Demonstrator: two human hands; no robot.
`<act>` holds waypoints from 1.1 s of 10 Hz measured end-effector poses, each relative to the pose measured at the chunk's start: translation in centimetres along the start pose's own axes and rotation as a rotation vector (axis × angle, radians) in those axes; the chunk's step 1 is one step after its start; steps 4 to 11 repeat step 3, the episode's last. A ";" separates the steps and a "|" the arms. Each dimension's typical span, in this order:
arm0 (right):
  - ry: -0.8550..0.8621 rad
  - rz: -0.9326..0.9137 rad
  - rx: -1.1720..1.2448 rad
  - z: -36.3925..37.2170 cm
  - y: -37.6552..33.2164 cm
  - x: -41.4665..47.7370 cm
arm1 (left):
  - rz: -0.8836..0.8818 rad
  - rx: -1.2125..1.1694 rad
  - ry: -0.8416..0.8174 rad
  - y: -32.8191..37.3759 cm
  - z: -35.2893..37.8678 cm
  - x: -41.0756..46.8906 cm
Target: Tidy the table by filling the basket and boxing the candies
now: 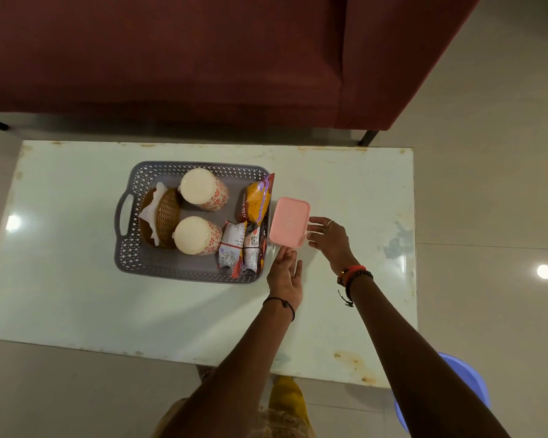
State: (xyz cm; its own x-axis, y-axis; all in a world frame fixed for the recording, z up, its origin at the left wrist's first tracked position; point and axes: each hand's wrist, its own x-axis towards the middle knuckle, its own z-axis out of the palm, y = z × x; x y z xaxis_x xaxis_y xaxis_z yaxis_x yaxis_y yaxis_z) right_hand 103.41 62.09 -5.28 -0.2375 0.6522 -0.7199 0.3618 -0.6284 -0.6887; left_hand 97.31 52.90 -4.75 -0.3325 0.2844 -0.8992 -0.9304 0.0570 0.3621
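A grey perforated basket (pixel 130 248) stands on the white table (pixel 76 279). It holds two white-lidded patterned jars (pixel 203 188), a brown woven holder with tissue (pixel 165 216), an orange snack bag (pixel 257 199) and small snack packets (pixel 234 248). A pink lidded box (pixel 289 222) sits just right of the basket, touching its rim. My right hand (pixel 328 238) rests its fingertips against the box's right side. My left hand (pixel 285 276) lies palm-up just below the box, fingers spread, fingertips near its lower edge. No loose candies show.
A dark red sofa (pixel 203 58) runs behind the table's far edge. A blue plastic stool (pixel 469 384) stands on the tiled floor at the near right corner. The table's edges are rust-stained.
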 end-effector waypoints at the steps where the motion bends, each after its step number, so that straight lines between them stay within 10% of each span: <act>1: -0.018 -0.018 -0.048 0.3 -0.3 0.4 | 0.006 0.007 -0.007 0.1 -0.2 0.1; 11: -0.079 -0.021 -0.131 0.2 -0.8 0.8 | -0.012 0.053 0.026 -0.3 -0.7 0.2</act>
